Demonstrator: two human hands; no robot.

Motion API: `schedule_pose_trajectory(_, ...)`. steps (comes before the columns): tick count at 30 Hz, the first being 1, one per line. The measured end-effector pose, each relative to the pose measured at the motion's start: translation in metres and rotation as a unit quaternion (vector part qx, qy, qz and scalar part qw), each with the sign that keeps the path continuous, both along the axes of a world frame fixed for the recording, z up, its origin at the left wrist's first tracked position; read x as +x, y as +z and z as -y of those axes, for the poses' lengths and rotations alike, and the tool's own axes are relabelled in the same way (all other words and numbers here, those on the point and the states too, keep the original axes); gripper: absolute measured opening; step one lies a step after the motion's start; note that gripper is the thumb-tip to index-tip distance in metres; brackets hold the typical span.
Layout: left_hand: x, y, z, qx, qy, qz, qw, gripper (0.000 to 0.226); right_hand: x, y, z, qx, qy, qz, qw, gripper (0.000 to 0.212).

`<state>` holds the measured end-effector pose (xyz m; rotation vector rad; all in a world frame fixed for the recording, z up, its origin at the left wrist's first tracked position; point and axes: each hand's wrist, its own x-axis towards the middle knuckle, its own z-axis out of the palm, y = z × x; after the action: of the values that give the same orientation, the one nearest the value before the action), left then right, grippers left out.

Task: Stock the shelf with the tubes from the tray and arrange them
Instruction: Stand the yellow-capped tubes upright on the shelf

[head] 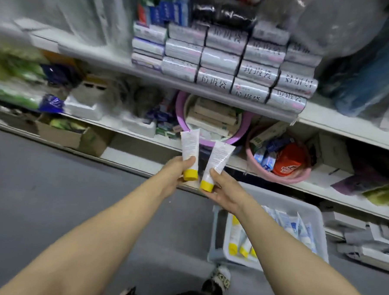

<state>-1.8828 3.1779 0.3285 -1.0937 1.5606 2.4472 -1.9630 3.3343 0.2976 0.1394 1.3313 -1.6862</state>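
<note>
- White plastic, with a yellow screw cap at the bottom end and fine grey print down the body: that is how each held tube looks, both cap-down with the flat crimped end up.
- Left hand (173, 173) has its grip closed around the left tube (190, 148) just above the cap; this tube stands almost upright.
- Right hand (224, 190) has its grip closed around the right tube (218, 162), which tilts toward one o'clock.
- Both tubes are just beside each other, caps nearly touching, held in front of the lower shelf (130, 152), below a purple basin (241, 133) of boxes.
- At five o'clock from the hands, a grey tray (307, 209) on the floor holds more yellow-capped tubes (234, 242) and blue-and-white ones (291, 224).
- Pink basin (300, 177) with mixed packets sits at three o'clock.
</note>
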Motion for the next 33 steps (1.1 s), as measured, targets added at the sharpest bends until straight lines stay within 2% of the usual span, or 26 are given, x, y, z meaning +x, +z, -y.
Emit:
schedule_pose_trajectory(9,0.088,0.129,0.172,-0.079,0.095,-0.115,0.986,0.022,0.069,0.137,0.182,-0.119,-0.024,-0.111,0.986,0.01)
schedule_pose_trajectory(15,0.101,0.215,0.255,-0.126,0.136,-0.199,0.962,0.035,0.074,0.222,0.265,-0.175,0.008,-0.184,0.967,0.017)
schedule_pose_trajectory(19,0.094,0.26,0.302,-0.159,0.152,-0.236,0.946,0.029,0.061,0.266,0.317,-0.202,0.021,-0.233,0.951,0.022)
schedule_pose_trajectory(26,0.054,0.337,0.396,-0.213,0.177,-0.307,0.911,0.034,0.022,0.35,0.418,-0.252,0.036,-0.312,0.915,0.051)
schedule_pose_trajectory(30,0.012,0.39,0.453,-0.235,0.183,-0.333,0.895,0.03,-0.007,0.401,0.479,-0.287,0.021,-0.342,0.895,0.035)
schedule_pose_trajectory(33,-0.02,0.424,0.492,-0.228,0.184,-0.35,0.89,0.029,-0.029,0.439,0.516,-0.291,0.01,-0.369,0.883,0.036)
